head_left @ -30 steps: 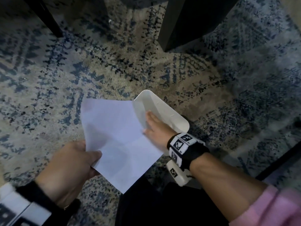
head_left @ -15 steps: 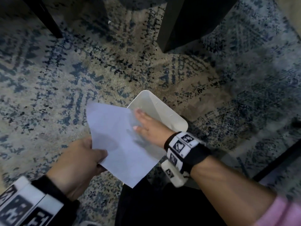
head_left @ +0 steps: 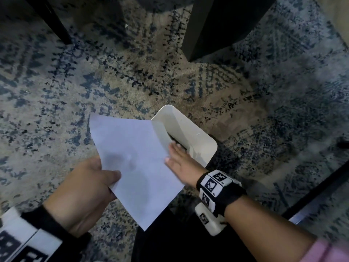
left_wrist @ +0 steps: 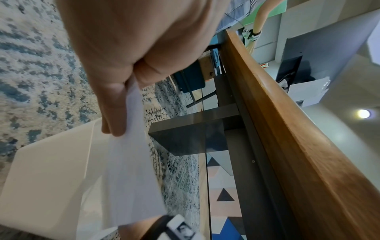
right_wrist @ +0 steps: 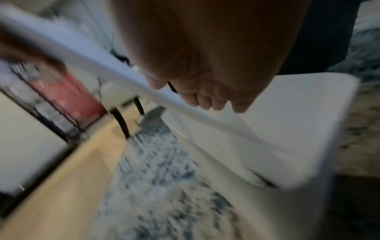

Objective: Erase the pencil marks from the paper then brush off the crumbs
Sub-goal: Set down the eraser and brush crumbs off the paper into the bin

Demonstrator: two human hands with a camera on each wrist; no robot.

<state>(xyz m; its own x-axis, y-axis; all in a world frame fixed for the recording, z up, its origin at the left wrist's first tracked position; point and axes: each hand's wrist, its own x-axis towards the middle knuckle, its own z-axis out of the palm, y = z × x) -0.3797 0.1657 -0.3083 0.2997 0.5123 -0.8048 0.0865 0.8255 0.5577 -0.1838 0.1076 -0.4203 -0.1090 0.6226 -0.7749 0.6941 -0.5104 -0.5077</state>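
A blank white sheet of paper [head_left: 136,159] hangs tilted over the patterned rug, its right edge over a white bin [head_left: 190,135]. My left hand [head_left: 88,186] pinches the sheet's left edge between thumb and fingers; the left wrist view shows the paper [left_wrist: 131,162] held edge-on in that left hand [left_wrist: 121,91]. My right hand [head_left: 179,159] lies flat with straight fingers on the paper's right edge, just over the bin's mouth. In the blurred right wrist view the straight fingers [right_wrist: 207,100] touch the paper [right_wrist: 115,66] above the bin [right_wrist: 298,129]. No pencil marks or crumbs show on the sheet.
The blue and beige rug [head_left: 113,78] covers the floor. A dark table leg [head_left: 213,25] stands beyond the bin and another dark leg [head_left: 51,19] at the far left. The left wrist view shows a wooden table edge [left_wrist: 287,129] overhead.
My right hand has swept across the paper: leftward onto its middle, then back right to the edge over the bin. The left hand has shifted the sheet slightly right.
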